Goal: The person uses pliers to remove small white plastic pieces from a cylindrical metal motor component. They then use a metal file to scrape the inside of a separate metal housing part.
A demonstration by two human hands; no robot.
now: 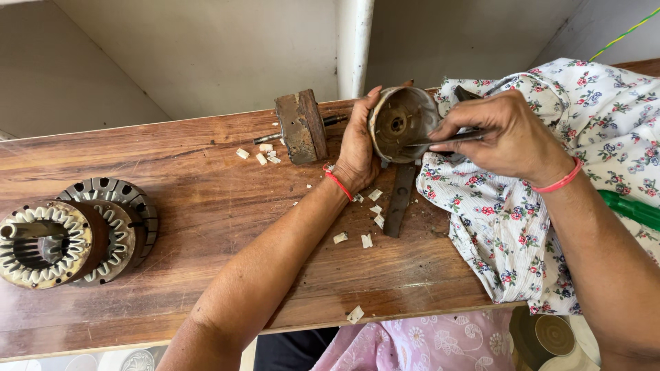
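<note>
2 hands on motor housing (scraper between right fingers)

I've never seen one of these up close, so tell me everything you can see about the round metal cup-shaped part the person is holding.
The round metal housing is a shallow, worn cup of dull grey-brown metal, grimy inside, with a small hub and hole at its centre. It is tipped on edge so its open side faces the camera, at the far edge of the wooden bench. The left hand grips its left rim. The right hand holds a thin dark tool whose tip reaches inside it. A flowered cloth lies just beside it.
</note>
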